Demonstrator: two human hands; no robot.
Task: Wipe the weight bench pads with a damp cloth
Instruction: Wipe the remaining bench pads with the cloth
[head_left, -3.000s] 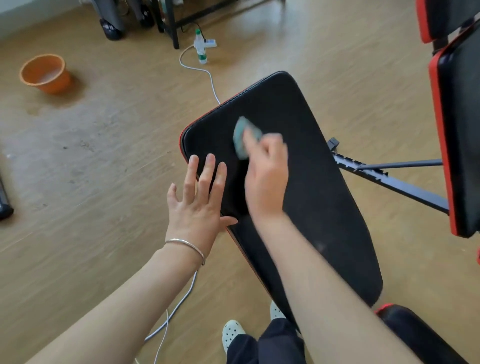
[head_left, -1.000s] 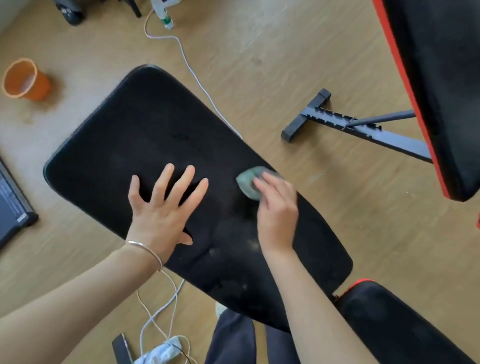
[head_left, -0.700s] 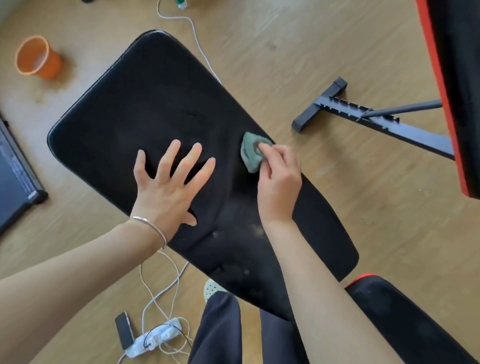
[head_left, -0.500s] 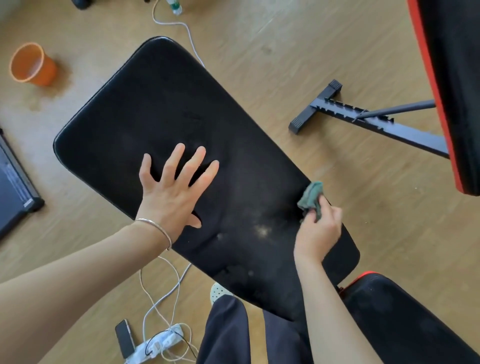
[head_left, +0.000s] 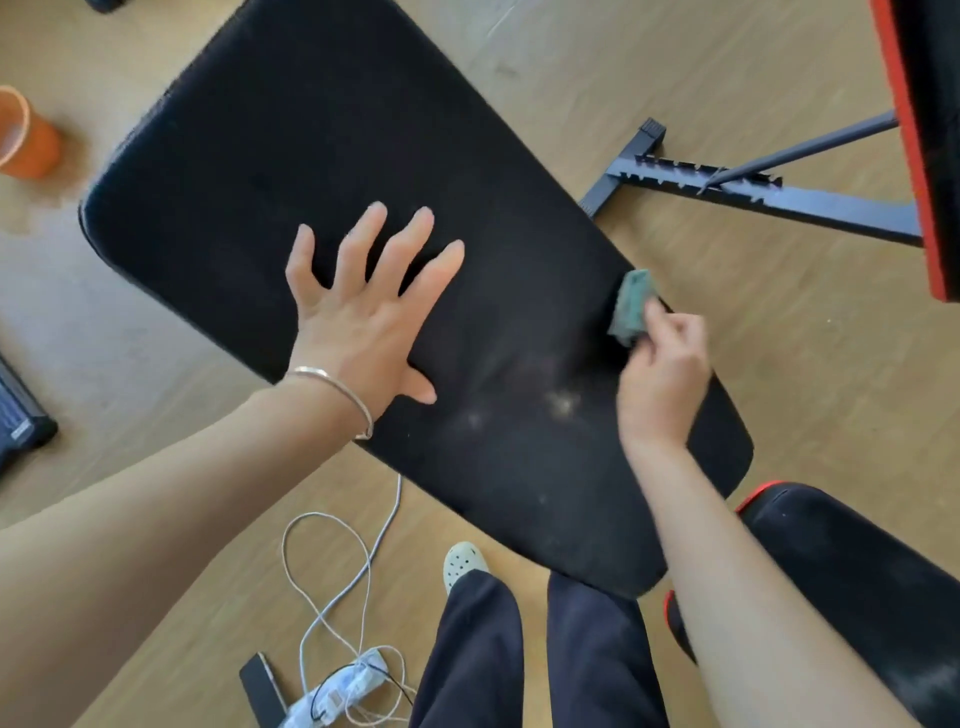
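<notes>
The big black pad (head_left: 337, 130) lies slanted over the wood floor (head_left: 779, 364). The left hand (head_left: 363, 312) lies flat on the middle of the pad, with its fingers straight and spread wide. It holds nothing. I think it presses down so the pad does not wobble during the rubbing.

The right hand (head_left: 662, 374) pinches a small green cloth (head_left: 631, 306). The cloth is bunched up and touches the pad's right edge. Bunched like that, it is easy to push hard on one small spot. Dirt likes to hide along an edge, so that may be why the cloth is there.

Pale dusty spots (head_left: 561, 402) show on the pad between the two hands and lower down, near the person's legs. That part does not look clean yet, so I guess the cloth should go there next.

A second pad (head_left: 841, 561) with a red rim sits at the lower right, just beside the big pad's end. It looks dusty too. A third pad (head_left: 935, 130) stands at the top right.

An orange bucket (head_left: 26, 140) sits on the floor at the left, well apart. It may hold water for the cloth. A white cord (head_left: 397, 499) lies on the floor near the feet and could trip someone.
</notes>
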